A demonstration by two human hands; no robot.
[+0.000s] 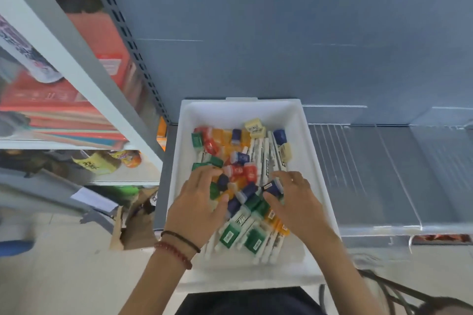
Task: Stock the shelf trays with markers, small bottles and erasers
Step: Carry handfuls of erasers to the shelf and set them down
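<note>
A white bin [304, 140] stands on the shelf in front of me, filled with a mixed pile. White markers [263, 158] lie lengthwise, some with green caps [229, 234]. Small bottles [239, 157] with red, orange, blue and green caps crowd the middle. Pale yellow erasers [254, 124] sit at the far end. My left hand [197, 202] reaches into the pile, its fingers and thumb curled round small bottles with dark blue and green caps [222, 183]. My right hand [297, 199] pinches a blue-capped bottle [273, 188] between thumb and fingers.
To the right of the bin runs a grey shelf with clear divider trays [384, 174]. A slotted upright [133, 48] and stocked shelves with books and packets [64, 110] stand on the left. A brown cardboard box [135, 222] sits on the floor.
</note>
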